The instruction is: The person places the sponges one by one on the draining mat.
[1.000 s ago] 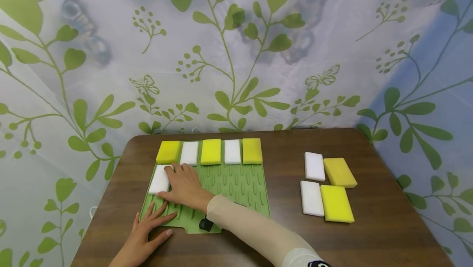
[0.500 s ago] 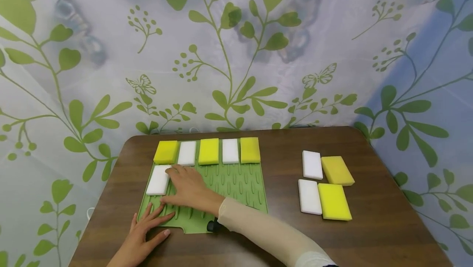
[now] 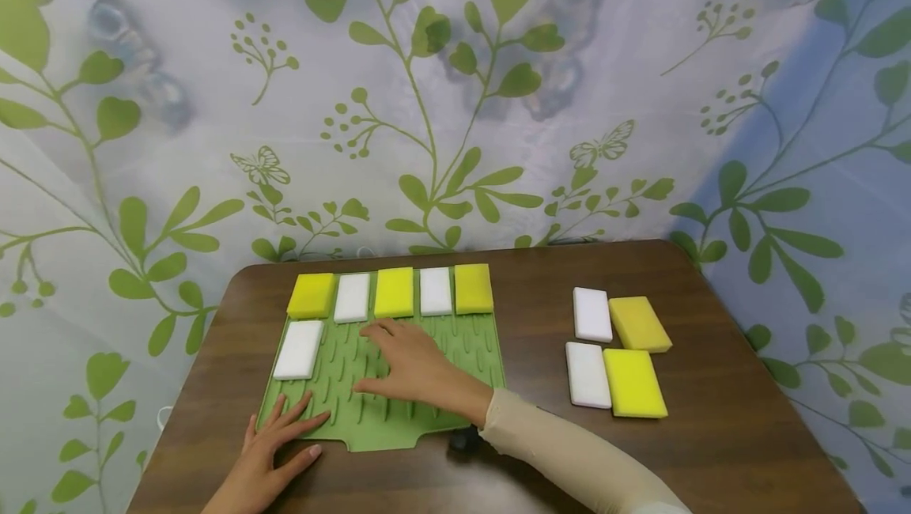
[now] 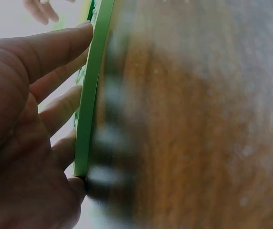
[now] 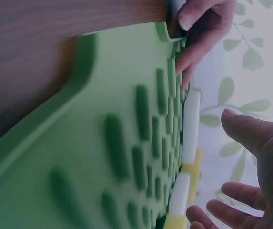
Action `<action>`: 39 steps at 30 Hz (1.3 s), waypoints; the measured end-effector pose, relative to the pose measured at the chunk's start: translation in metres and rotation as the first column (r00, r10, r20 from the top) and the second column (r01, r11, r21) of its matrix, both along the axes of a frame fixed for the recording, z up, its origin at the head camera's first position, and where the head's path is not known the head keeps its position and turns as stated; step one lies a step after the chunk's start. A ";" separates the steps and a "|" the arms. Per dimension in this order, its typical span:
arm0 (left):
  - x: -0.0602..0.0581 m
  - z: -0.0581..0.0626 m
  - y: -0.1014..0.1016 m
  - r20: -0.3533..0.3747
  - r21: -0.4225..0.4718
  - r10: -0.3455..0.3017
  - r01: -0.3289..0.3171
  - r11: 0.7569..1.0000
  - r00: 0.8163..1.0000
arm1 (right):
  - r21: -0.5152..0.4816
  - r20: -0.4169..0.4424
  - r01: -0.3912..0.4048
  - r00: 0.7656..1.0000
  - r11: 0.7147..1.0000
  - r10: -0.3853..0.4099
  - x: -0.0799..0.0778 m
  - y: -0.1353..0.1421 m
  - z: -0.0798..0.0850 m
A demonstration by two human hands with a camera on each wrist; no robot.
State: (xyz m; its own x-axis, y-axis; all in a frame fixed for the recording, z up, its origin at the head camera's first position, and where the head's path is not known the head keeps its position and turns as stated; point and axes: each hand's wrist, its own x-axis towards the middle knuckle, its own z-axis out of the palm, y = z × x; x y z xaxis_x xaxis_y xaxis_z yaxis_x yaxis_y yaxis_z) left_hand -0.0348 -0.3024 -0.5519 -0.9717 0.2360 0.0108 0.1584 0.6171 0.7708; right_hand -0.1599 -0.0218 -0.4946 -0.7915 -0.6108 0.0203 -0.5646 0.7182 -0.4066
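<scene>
Green mat (image 3: pixel 427 411) holds six sponges; flat left hand (image 3: pixel 274 451) presses it, right hand (image 3: pixel 413 368) hovers spread.

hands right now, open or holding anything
Left hand: open, fingers flat on the green mat corner.
Right hand: open, holding nothing, over the mat.

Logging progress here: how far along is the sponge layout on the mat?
Done: five alternating yellow and white sponges line the green ribbed mat at its far edge, and one white sponge starts row two. In hand: nothing; right hand is empty, left hand presses the mat. Left: four sponges wait aside.
</scene>
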 end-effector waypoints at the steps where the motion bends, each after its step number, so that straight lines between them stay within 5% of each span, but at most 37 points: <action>1: 0.000 0.000 0.000 0.001 0.001 0.000 0.000 1.000 1.000 | -0.018 0.015 0.007 1.000 1.000 -0.007 0.000 0.006 0.001; 16: 0.001 -0.003 -0.002 0.007 0.015 -0.021 0.020 1.000 1.000 | -0.237 0.227 0.109 0.972 0.965 -0.054 0.011 0.116 -0.006; 26: 0.001 -0.001 0.000 -0.001 0.008 -0.017 0.017 1.000 1.000 | -0.216 0.175 0.029 0.984 0.976 0.010 0.018 0.195 0.000; 39: 0.001 -0.006 -0.003 -0.024 0.011 -0.028 0.028 1.000 0.999 | -0.189 0.079 0.197 0.980 0.962 -0.185 0.031 0.285 -0.009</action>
State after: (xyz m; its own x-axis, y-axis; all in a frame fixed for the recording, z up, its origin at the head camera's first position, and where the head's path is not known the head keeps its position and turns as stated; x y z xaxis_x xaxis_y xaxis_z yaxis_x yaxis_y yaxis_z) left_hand -0.0334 -0.3052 -0.5580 -0.9642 0.2628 0.0362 0.1936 0.6038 0.7733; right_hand -0.1291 0.2627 -0.5032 -0.8964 -0.4371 0.0732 -0.3953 0.7139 -0.5781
